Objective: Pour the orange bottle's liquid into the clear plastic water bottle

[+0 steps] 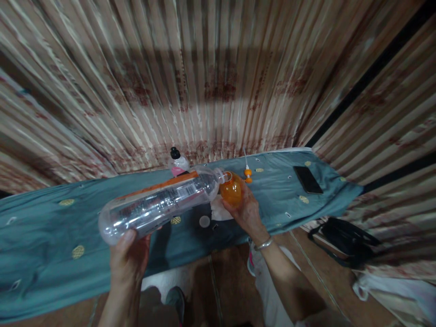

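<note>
My left hand (131, 252) is closed round the base end of a large clear plastic bottle (156, 206) with an orange-edged label. The bottle lies tilted in the air, its neck pointing right. Its mouth meets the opening of a small orange bottle (231, 190), which my right hand (247, 209) grips from the right side. An orange pump top (248, 173) with a pale tube lies on the cloth behind my right hand. Below the clear bottle's neck are a round whitish cap (204, 221) and a crumpled white piece (221, 210), partly hidden by my right hand.
A teal patterned cloth (44, 227) covers the narrow table. At its back edge stands a clear bottle with a black top (179, 161). A dark phone (307, 180) lies at the right. Pleated curtains (218, 81) rise behind; a black bag (344, 238) rests at the lower right.
</note>
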Tool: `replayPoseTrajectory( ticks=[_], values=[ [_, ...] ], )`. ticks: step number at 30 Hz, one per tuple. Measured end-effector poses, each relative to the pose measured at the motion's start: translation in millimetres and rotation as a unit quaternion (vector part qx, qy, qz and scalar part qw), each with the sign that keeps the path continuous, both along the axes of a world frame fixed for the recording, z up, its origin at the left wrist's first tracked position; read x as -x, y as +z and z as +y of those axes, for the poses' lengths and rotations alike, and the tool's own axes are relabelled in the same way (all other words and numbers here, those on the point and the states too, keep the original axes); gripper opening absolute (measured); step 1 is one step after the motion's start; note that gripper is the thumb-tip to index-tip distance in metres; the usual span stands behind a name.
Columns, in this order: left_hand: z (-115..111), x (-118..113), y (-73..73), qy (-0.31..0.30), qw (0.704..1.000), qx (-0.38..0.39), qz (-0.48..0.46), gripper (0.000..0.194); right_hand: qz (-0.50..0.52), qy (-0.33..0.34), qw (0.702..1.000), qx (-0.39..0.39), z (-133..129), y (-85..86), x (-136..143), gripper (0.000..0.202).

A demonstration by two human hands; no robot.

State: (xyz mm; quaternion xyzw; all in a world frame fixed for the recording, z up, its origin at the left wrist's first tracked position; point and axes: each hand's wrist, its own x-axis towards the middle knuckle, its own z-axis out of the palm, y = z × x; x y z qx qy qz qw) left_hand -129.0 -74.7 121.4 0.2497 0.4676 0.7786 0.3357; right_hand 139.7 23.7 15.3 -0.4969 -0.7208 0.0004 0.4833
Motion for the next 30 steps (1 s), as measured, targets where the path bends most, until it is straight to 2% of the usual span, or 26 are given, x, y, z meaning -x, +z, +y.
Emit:
replayPoseTrajectory(
  ticks=[11,23,30],
  values=[
    [0.7,-1.6,5.4,0.018,0.998,0.026,-0.05,0.09,-0.002,0.017,1.0,0.001,0.0,-0.2,-2.8,0.092],
    [-0.4,-1.4,4.0,0.002,0.999,0.008,-0.031,0.09,-0.006,0.014,1.0,-0.005,0.5,-1.1,-2.7,0.095],
    [-1.0,-2.2,5.1,0.009,0.999,0.013,-0.037,0.096,-0.005,0.011,1.0,0.002,0.1,-1.3,-2.0,0.095]
  ],
)
